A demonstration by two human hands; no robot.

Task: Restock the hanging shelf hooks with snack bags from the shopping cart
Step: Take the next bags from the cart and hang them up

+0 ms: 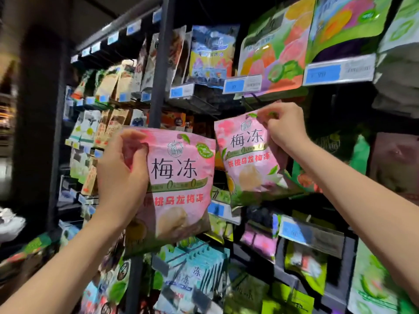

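Gripping the nearer pink plum-jelly bag (181, 177) by its upper left edge, fingers curled round it, the left hand (122, 175) holds it upright. Farther in, the right hand (283, 125) pinches the top of a second pink bag (247, 159), which tilts slightly, its long axis near vertical. What seems a dark hook (249, 104) lies just above and behind those fingers, under the price tag (242, 83), with dark open room around it.

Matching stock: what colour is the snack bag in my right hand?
That snack bag is mostly pink, green below; head view.
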